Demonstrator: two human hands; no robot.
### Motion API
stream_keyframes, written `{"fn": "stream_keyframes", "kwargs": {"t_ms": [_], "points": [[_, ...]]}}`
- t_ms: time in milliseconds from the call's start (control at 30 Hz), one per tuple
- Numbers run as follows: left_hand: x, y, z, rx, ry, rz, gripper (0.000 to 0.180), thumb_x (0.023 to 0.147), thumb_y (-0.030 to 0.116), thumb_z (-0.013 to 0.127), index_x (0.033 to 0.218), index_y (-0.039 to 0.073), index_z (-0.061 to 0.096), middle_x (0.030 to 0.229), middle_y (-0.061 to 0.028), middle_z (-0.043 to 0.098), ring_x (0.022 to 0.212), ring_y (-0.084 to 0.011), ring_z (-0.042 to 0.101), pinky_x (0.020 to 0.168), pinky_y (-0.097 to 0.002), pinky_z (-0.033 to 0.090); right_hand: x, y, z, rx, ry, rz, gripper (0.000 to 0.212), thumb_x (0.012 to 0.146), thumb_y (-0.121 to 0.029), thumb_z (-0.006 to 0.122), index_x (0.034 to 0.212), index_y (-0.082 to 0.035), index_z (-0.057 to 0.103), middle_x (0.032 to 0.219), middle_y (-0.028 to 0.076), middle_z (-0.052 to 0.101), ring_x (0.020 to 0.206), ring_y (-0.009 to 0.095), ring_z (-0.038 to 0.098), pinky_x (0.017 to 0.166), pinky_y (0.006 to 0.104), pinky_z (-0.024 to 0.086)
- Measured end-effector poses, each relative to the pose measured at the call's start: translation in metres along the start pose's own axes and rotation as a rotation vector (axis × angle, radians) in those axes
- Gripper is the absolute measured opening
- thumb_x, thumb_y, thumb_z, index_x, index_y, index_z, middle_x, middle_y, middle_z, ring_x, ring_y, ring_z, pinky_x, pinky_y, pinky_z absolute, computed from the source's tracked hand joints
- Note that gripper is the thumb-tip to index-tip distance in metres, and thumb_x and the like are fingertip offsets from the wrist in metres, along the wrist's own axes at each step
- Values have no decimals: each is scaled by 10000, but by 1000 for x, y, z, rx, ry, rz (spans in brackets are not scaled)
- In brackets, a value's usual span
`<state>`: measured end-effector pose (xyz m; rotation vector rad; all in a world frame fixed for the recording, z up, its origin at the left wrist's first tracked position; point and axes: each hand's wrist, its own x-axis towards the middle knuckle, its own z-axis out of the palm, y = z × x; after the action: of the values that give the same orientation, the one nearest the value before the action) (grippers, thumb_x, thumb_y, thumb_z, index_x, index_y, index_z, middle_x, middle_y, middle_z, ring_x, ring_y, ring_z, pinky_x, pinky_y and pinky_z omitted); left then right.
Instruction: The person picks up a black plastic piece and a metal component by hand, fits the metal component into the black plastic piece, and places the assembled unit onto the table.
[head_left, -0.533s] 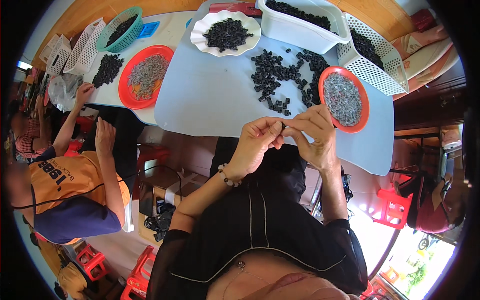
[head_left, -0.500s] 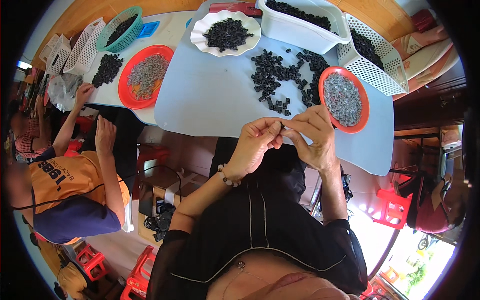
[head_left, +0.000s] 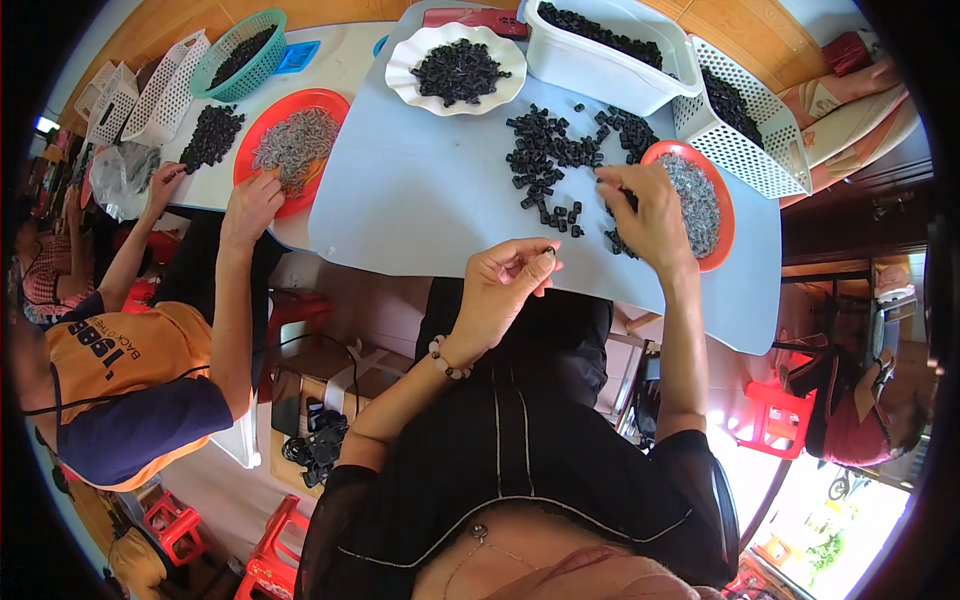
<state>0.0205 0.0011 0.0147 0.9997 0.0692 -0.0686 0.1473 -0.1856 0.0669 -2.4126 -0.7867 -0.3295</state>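
The person's left hand (head_left: 503, 293) holds a small black plastic piece (head_left: 549, 251) between closed thumb and finger, just off the near edge of the pale blue worktop (head_left: 420, 190); so tiny a part probably leaves room only for a fingertip pinch. The right hand (head_left: 650, 215) hangs with curled fingers over the near side of a loose scatter of blocky black pieces (head_left: 540, 160), and whether those fingers grip anything I cannot tell. A round orange-red plate (head_left: 729, 215) of small clear pieces (head_left: 698, 200) sits just beside that hand, seemingly for an easy reach, its rim likely keeping them from mixing with the black ones. Half a second ago both hands meet at the worktop's edge; now the right is apart and farther out, while a co-worker's hand (head_left: 255, 208) reaches a red plate (head_left: 243, 158) at the left
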Motion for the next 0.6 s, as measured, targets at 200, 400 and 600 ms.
{"fn": "stream_keyframes", "kwargs": {"t_ms": [200,400,600], "points": [[-1,-2,-6,77,38,68,231,934,84,661,1141,-19,666,880,-80,681,713,-79,578,650,-212,481,30,33,32,-177,27,-88,140,796,-85,699,933,-82,725,787,81,664,861,295,563,813,397,466],[-1,-4,-17,55,83,91,222,928,69,665,1128,-26,649,877,-86,682,706,-85,582,641,-217,482,18,17,33,-138,-42,-71,113,803,-84,693,911,-79,725,804,83,674,863,292,566,817,395,468],[1,-5,-19,52,70,95,213,929,71,665,1117,-25,640,892,-93,684,709,-85,581,640,-215,481,13,24,16,-111,27,-6,108,807,-62,696,912,-63,722,833,84,689,851,287,583,798,388,474]]}}
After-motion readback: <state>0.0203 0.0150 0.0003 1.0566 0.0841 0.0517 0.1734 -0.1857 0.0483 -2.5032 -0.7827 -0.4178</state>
